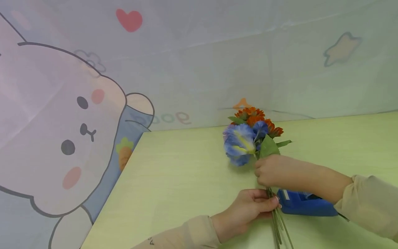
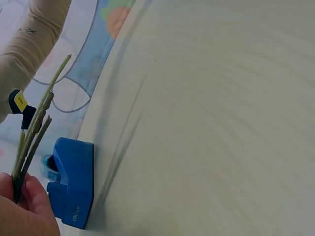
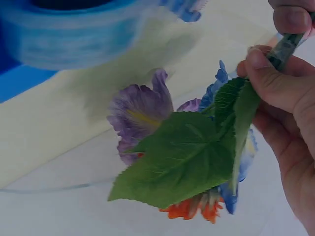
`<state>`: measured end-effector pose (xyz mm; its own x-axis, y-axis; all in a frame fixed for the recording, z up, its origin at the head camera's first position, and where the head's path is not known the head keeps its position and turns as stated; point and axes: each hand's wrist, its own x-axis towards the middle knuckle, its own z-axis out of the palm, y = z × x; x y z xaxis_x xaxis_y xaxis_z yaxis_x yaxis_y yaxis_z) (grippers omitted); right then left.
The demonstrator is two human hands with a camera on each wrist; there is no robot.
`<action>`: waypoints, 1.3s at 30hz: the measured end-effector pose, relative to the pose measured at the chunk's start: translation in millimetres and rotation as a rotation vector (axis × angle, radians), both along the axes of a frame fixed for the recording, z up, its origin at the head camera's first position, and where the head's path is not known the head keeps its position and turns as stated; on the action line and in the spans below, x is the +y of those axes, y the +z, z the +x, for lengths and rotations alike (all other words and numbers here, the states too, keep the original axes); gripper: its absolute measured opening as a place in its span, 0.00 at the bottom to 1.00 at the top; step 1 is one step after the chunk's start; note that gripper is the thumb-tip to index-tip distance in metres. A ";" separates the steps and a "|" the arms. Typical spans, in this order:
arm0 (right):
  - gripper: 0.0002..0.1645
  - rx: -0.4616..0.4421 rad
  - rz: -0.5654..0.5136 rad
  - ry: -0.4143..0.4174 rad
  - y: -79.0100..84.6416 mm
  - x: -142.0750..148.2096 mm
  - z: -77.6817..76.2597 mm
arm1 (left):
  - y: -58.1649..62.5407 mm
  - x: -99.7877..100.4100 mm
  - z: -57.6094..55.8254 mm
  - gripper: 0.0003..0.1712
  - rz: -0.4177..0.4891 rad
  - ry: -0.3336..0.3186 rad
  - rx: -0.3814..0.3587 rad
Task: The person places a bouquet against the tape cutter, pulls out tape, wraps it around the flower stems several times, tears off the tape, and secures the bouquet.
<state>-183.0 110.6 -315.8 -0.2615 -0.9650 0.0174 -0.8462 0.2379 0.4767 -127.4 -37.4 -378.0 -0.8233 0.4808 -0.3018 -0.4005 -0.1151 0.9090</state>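
A bunch of artificial flowers stands out past my right hand, with blue iris-like blooms, orange blooms and green leaves. Just below the blooms, my right hand pinches the gathered stems. Lower down, my left hand grips the same stems between thumb and fingers. In the right wrist view, shiny clear tape appears on the stems, and a purple bloom shows behind a leaf. Cut stem ends stick out past a hand in the left wrist view.
A blue tape dispenser sits on the pale table, partly behind the right forearm. Its tape roll looms close in the right wrist view. A printed cloth with a cartoon animal hangs behind and left of the table.
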 end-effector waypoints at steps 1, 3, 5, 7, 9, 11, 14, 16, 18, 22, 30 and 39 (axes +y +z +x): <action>0.18 -0.017 -0.029 0.020 0.5 2.7 -0.5 | -0.4 0.2 0.1 0.15 0.013 -0.005 -0.006; 0.18 -0.051 -0.090 0.062 1.2 8.1 -1.6 | -1.3 0.4 0.1 0.16 0.030 -0.016 -0.018; 0.17 -0.067 -0.156 0.108 0.0 13.8 -2.7 | -2.3 0.6 0.3 0.15 0.040 -0.027 -0.023; 0.18 -0.057 -0.229 0.160 -2.4 18.4 -3.7 | -3.5 0.9 0.3 0.12 0.053 -0.035 -0.033; 0.19 -0.026 -0.299 0.209 -5.9 21.9 -4.8 | -4.8 1.5 0.3 0.07 0.064 -0.040 -0.042; 0.20 0.015 -0.360 0.258 -10.2 23.9 -6.0 | -5.3 1.7 0.4 0.07 0.077 -0.043 -0.052; 0.12 0.079 -0.432 0.318 -17.7 25.2 -7.5 | -5.5 2.4 1.3 0.10 0.088 -0.049 -0.052; 0.23 0.100 -0.481 0.338 -21.9 25.6 -9.0 | -4.7 2.6 2.4 0.09 0.095 -0.050 -0.043; 0.35 0.116 -0.535 0.348 -23.6 25.7 -11.0 | -3.5 2.3 3.1 0.07 0.101 -0.049 -0.035; 0.34 0.116 -0.616 0.363 -23.2 25.5 -17.4 | -0.7 0.6 2.6 0.10 0.124 -0.046 -0.026; 0.19 0.092 -0.556 0.373 -21.4 25.8 -20.2 | -1.0 -2.5 1.3 0.07 0.148 -0.048 -0.030; 0.25 0.108 -0.407 0.317 -18.3 20.9 -20.3 | -3.1 -5.7 -0.9 0.11 0.182 -0.058 -0.002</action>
<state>-203.3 131.5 -334.1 0.0665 -0.9060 0.4181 -0.8577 0.1622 0.4879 -128.3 -43.1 -381.1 -0.7923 0.5740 -0.2070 -0.4130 -0.2549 0.8743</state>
